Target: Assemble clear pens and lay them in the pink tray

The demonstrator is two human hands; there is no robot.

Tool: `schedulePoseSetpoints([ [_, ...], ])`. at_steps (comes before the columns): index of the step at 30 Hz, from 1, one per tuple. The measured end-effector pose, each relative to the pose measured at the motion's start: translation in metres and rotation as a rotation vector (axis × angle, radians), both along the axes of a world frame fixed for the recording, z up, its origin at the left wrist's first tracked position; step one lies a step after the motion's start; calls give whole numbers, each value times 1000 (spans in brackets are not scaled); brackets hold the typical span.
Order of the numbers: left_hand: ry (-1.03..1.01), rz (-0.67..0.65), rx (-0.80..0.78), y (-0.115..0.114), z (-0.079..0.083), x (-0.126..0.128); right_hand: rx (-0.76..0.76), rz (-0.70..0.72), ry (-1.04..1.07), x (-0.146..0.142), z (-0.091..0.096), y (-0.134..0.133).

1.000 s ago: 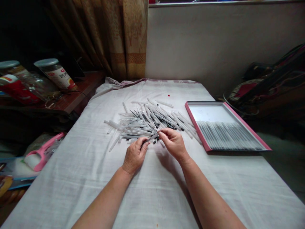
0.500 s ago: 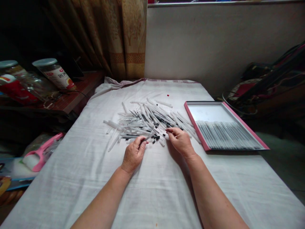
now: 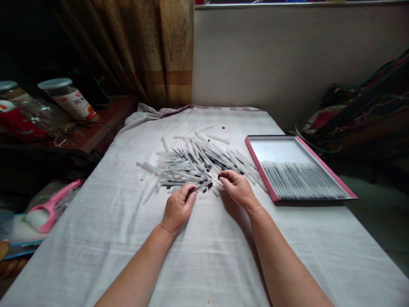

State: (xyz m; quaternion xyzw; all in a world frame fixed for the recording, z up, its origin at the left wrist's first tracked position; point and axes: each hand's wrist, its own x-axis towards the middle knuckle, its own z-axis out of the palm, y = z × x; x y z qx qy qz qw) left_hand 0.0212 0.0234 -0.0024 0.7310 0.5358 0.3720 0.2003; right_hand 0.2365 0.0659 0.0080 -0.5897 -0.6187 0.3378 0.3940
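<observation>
My left hand [image 3: 179,207] is closed around a translucent pen barrel [image 3: 202,186], whose free end points right and away from me. Between the thumb and fingertips of my right hand [image 3: 237,187] is a small black pen plug [image 3: 219,177]. In front of both hands lies a loose heap of clear pen barrels [image 3: 179,166] mixed with dark refills [image 3: 220,161]. Several more black plugs [image 3: 205,190] rest on the cloth just beyond the barrel's tip. To the right, a pink-edged box lid [image 3: 260,172] holds a row of pens [image 3: 297,181] laid side by side.
A white cloth [image 3: 198,256] covers the table. One small red piece [image 3: 223,127] lies behind the heap. At the left are a side table with a lidded jar [image 3: 68,100] and a pink-handled item [image 3: 54,207]. A curtain [image 3: 174,51] hangs behind.
My right hand has closed on a black plug that lay on the cloth and moved slightly left. My left hand still holds the barrel. The view has shifted slightly.
</observation>
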Motion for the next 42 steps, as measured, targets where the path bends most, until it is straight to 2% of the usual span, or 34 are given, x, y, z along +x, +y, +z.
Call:
schedulePoseSetpoints([
  [2,9,0,7,0,0,0,-30,86,166,-1,6,0],
  [5,24,-3,17,-1,1,0,-76,179,280,-4,15,-2],
  [13,41,-10,22,-1,2,1,-90,198,321,-10,14,-5],
  [21,71,-30,40,-1,1,0,28,212,147,-9,18,-6],
  [25,86,-41,67,-2,-1,0,20,229,60,-8,20,-7],
  [30,117,-56,99,-3,-2,0,38,211,-154,-9,18,-8],
  [33,131,-67,106,-3,-2,0,28,195,-186,-8,15,-8],
  [35,120,-65,95,-3,-1,0,-4,211,-135,-6,14,-8],
  [39,90,-56,44,-2,1,0,-116,314,100,-1,17,-10],
  [42,93,-57,41,-2,1,0,-125,336,163,0,21,-10],
])
